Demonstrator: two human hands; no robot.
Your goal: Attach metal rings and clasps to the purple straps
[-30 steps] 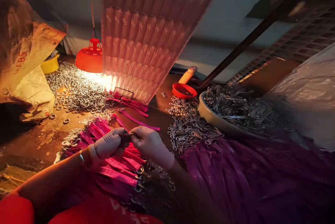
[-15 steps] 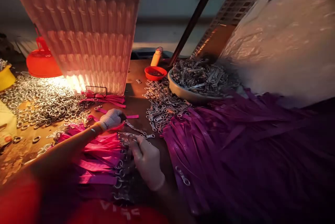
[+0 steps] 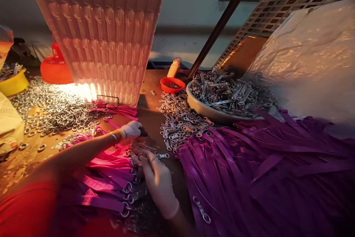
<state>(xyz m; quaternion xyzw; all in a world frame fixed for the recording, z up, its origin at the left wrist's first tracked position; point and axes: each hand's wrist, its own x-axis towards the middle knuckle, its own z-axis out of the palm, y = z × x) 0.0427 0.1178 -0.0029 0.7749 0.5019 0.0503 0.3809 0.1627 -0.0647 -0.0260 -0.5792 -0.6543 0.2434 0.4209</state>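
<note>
My left hand (image 3: 132,130), in a white glove with dark fingertips, is over the far end of the pink straps (image 3: 111,166); whatever its fingers hold is hidden. Nearer to me, my right hand (image 3: 158,179), in a pale glove, has its fingers closed at the ringed ends of those straps, on something I cannot make out. A metal clasp (image 3: 163,155) lies just beyond the right fingers. Metal rings (image 3: 126,209) hang at the right ends of the pink straps. Purple straps (image 3: 222,170) spread out to the right.
A pile of metal rings (image 3: 61,109) lies at left under a red lamp (image 3: 57,68). Clasps (image 3: 177,122) are heaped beside a full basin (image 3: 205,113). A red bowl (image 3: 172,90) stands behind. A ridged plastic sheet (image 3: 111,41) rises at the back.
The view has shifted, so the scene sits further right and lower. Against the straps, my left hand has moved slightly right, and the pink strap beside its fingertips no longer shows.
</note>
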